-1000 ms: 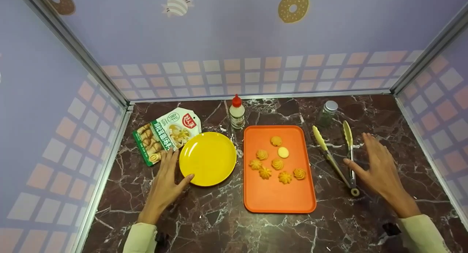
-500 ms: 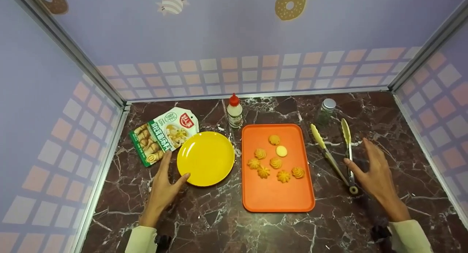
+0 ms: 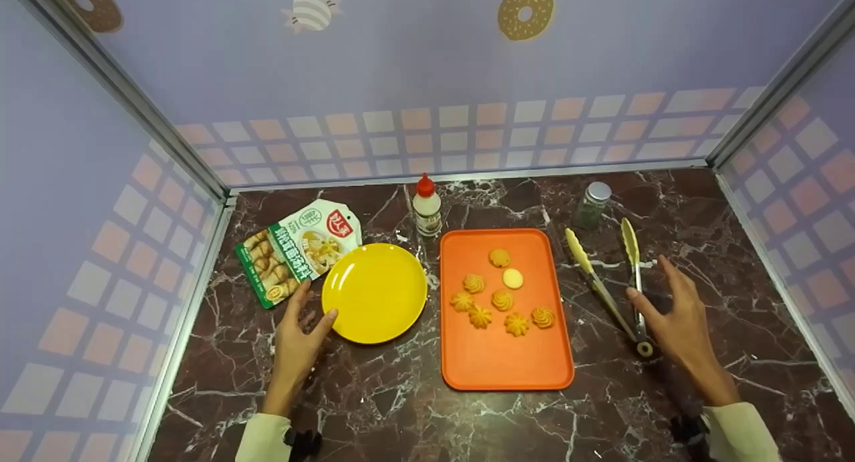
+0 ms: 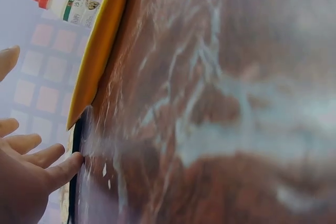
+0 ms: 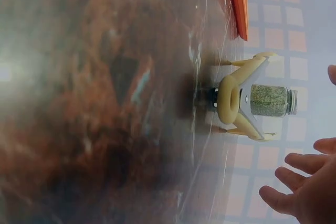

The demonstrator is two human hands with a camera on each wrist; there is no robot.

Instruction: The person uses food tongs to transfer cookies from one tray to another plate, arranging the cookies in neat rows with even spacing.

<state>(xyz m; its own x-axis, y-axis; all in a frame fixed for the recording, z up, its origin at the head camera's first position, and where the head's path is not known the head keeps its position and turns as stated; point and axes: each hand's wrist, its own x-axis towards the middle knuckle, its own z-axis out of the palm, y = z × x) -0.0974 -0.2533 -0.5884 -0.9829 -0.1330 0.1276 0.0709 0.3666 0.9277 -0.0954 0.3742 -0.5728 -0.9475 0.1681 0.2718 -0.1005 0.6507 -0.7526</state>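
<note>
In the head view my left hand (image 3: 297, 345) hovers beside the left rim of a round yellow plate (image 3: 374, 294), fingers spread and holding nothing. Its fingertips are near the lower corner of a green-and-white food packet (image 3: 297, 252), and its thumb tip overlaps the plate's rim; contact is unclear. My right hand (image 3: 681, 328), fingers loosely extended, is just right of metal tongs (image 3: 609, 300) with yellowish tips, which lie spread apart. The thumb overlaps one tong arm in the head view. From the right wrist view, the hand (image 5: 312, 190) is apart from the tongs' ring (image 5: 228, 100).
Several cookies (image 3: 502, 300) lie on an orange tray (image 3: 504, 368) between the hands. Behind it stand a red-capped squeeze bottle (image 3: 427, 211) and a glass jar (image 3: 592, 208) of green flakes. Patterned walls (image 3: 401, 61) enclose the dark marble-look table (image 3: 394, 415) at back and sides.
My left hand has drawn back slightly from the packet and plate, its thumb now less over the plate. The right hand has eased back a little. The objects lie as before; the head view shifted slightly.
</note>
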